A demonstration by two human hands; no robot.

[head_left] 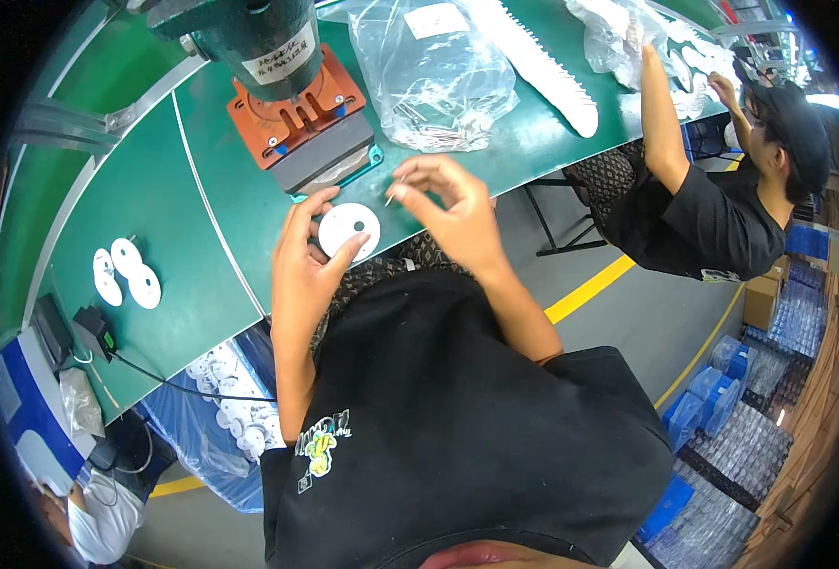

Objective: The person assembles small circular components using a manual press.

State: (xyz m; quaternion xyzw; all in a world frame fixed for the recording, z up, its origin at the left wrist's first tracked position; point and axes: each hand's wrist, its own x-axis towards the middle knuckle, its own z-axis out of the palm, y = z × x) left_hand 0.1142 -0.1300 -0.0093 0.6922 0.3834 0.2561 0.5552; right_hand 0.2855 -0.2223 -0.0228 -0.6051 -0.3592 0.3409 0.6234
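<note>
My left hand (pixel 304 266) grips a round white disc (pixel 340 224) by its edge, fingers behind and thumb in front. A dark hole shows near the disc's middle. To its right, my right hand (pixel 453 213) pinches a thin metal pin (pixel 390 197) between thumb and fingertips, apart from the disc. Just beyond both hands stands a press (pixel 263 47) with a dark green head and an orange fixture (pixel 291 119) above a grey block. A clear plastic bag (pixel 429 81) lies beyond my right hand, with thin metal pieces in its near end.
Several white discs (pixel 144 286) lie on the green table (pixel 168 190) at left, near a small black box (pixel 93 332) with a cable. A long white toothed strip (pixel 533 66) lies at the back. Below left is a blue-lined bin (pixel 178 408) of white parts. A co-worker (pixel 704 218) sits at right.
</note>
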